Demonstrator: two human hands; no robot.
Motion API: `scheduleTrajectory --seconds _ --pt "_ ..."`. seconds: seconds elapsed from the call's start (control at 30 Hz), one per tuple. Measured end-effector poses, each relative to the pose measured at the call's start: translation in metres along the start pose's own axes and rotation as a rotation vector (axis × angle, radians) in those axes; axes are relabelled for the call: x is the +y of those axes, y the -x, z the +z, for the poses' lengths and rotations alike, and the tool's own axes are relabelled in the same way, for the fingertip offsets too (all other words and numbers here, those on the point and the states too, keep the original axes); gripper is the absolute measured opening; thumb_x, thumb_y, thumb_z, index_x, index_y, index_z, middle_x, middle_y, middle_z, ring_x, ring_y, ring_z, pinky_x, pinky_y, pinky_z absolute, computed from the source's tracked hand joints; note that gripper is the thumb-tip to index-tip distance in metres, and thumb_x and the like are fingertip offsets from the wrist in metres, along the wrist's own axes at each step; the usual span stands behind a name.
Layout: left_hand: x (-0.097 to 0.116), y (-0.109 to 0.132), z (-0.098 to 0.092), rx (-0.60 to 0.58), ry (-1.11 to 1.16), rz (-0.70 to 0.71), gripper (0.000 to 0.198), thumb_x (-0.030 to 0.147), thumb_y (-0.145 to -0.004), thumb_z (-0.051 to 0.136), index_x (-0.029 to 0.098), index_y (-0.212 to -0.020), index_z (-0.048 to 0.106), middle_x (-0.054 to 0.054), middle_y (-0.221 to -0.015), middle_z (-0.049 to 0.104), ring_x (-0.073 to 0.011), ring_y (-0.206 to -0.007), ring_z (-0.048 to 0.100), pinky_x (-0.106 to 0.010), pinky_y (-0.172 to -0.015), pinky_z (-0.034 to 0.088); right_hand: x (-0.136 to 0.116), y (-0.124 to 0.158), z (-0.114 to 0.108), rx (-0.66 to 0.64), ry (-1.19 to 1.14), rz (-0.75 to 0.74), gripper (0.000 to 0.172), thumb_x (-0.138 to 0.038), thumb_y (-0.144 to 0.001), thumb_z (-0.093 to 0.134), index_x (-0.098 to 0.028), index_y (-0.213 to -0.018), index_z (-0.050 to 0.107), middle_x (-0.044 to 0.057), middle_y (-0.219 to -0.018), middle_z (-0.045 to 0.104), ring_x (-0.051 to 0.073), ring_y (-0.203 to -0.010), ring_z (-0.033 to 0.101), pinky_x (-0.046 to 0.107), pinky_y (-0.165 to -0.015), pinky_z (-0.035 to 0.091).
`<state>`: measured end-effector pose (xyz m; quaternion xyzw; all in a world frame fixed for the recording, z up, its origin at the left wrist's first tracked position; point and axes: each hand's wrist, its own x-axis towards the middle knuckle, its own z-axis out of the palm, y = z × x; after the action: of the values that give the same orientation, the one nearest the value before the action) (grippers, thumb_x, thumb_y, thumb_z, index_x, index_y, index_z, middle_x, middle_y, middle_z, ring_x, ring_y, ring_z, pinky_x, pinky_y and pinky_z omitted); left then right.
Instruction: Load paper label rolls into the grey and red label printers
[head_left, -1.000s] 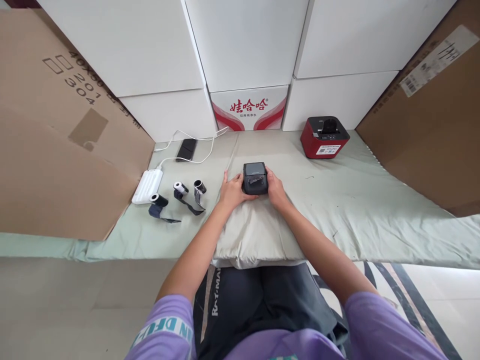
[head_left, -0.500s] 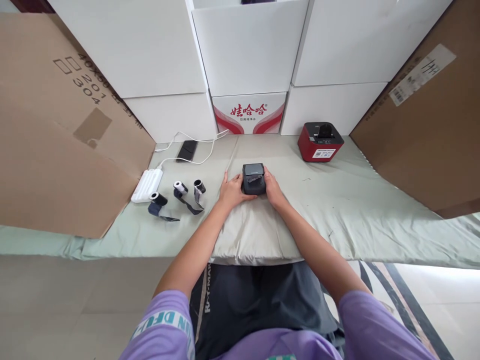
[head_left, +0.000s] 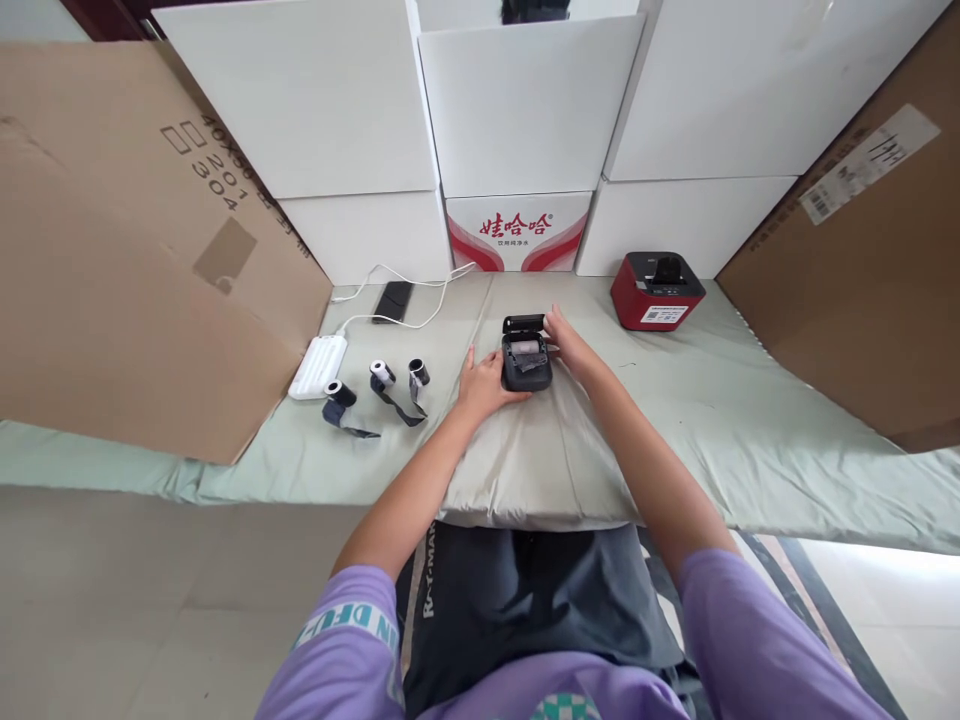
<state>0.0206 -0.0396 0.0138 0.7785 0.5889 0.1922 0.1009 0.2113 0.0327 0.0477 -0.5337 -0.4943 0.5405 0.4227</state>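
Observation:
A small black portable label printer stands on the cloth in front of me with its lid raised. Inside it lies a pale paper roll, with a crumpled dark strip across its front. My left hand grips the printer's left side, thumb along the front edge. My right hand is at the upper right, its fingers at the raised lid and the body's side. To the left lie three small rolls with dark tails: a black roll, a white one and another black one.
A white power bank with a cable and a black phone lie at the left. A red and black printer-like device stands at the right. Cardboard sheets flank the table, and white boxes line the back.
The printer's lid has swung from closed to open, showing the paper roll. My right hand has moved up to the lid while my left stays on the printer. The camera view has shifted slightly.

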Motion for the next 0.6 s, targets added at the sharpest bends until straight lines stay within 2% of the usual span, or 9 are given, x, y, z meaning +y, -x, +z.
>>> scheduleTrajectory --seconds 0.1,0.2,0.3,0.4,0.5,0.6 --pt "-0.001 0.000 0.000 -0.010 0.010 -0.002 0.096 0.065 -0.079 0.085 0.022 -0.157 0.051 -0.016 -0.155 0.066 -0.0334 -0.145 0.062 -0.054 -0.141 0.005 -0.021 -0.013 -0.001 0.072 -0.020 0.026 0.080 -0.057 -0.102 0.048 -0.028 -0.173 0.029 0.013 -0.175 0.043 0.034 -0.142 0.066 0.056 -0.113 0.057" --pt "-0.002 -0.001 0.001 -0.007 0.018 -0.002 0.099 0.065 -0.078 0.085 0.023 -0.159 0.048 -0.015 -0.156 0.066 -0.0320 -0.146 0.062 -0.055 -0.141 0.005 -0.036 -0.022 0.002 0.096 -0.049 0.015 0.086 -0.050 -0.095 0.058 -0.035 -0.173 0.025 0.011 -0.177 0.040 0.036 -0.138 0.067 0.057 -0.103 0.062" --pt "-0.002 -0.001 0.001 -0.007 0.023 -0.012 0.100 0.066 -0.079 0.085 0.022 -0.160 0.047 -0.016 -0.156 0.065 -0.0310 -0.147 0.061 -0.054 -0.141 0.004 -0.042 -0.028 0.005 0.136 -0.124 -0.009 0.086 -0.047 -0.089 0.063 -0.034 -0.168 0.033 0.014 -0.173 0.044 0.035 -0.140 0.064 0.053 -0.095 0.066" --pt "-0.002 -0.001 0.001 -0.018 0.026 -0.021 0.102 0.064 -0.079 0.086 0.017 -0.160 0.047 -0.019 -0.159 0.062 -0.0315 -0.148 0.060 -0.053 -0.141 0.003 -0.042 -0.034 0.006 0.154 -0.197 -0.028 0.071 -0.047 -0.088 0.062 -0.032 -0.156 0.046 0.016 -0.163 0.054 0.032 -0.132 0.067 0.049 -0.089 0.067" --pt "-0.003 0.000 0.002 -0.013 0.021 -0.027 0.100 0.063 -0.080 0.085 0.021 -0.161 0.047 -0.017 -0.159 0.062 -0.0323 -0.149 0.059 -0.053 -0.141 0.004 -0.038 -0.039 0.007 0.154 -0.142 -0.099 0.054 -0.045 -0.086 0.062 -0.030 -0.138 0.059 0.012 -0.142 0.066 0.029 -0.116 0.072 0.047 -0.085 0.066" --pt "-0.003 0.001 0.002 -0.013 0.012 -0.037 0.101 0.062 -0.080 0.085 0.023 -0.164 0.045 -0.016 -0.160 0.062 -0.0337 -0.151 0.057 -0.054 -0.141 0.006 -0.033 -0.041 0.012 0.184 -0.019 -0.238 0.038 -0.039 -0.079 0.064 -0.023 -0.113 0.069 0.009 -0.113 0.071 0.025 -0.099 0.071 0.046 -0.083 0.064"
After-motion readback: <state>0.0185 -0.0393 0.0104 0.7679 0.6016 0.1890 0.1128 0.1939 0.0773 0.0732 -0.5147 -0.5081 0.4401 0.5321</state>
